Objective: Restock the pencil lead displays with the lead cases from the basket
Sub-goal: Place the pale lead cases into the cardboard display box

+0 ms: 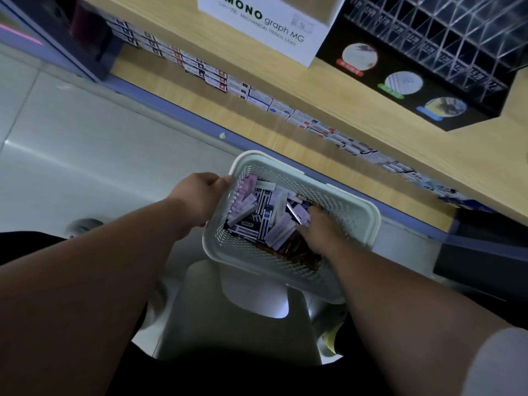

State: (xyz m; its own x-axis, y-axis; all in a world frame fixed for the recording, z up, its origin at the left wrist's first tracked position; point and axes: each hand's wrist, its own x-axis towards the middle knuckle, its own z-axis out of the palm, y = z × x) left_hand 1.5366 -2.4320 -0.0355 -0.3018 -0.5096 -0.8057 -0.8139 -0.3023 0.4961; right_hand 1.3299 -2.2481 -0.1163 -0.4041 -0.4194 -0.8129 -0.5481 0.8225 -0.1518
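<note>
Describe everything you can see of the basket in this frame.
The basket is pale green plastic, rectangular with rounded corners, a thick smooth rim and perforated walls. It is tilted, in front of the shelf edge and above a grey stool. The left hand grips its left rim; the right hand reaches inside among loose lead cases, white, lilac, dark blue and amber.

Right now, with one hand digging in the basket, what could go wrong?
The left hand grips the basket by one rim corner only; whether the stool below bears it is unclear, so it may tip and spill.
The right hand digs among loosely piled, mixed lead cases; it could flick one out or lift the wrong kind.
Boxes line the shelf just ahead; a swinging basket might knock some off.
</note>
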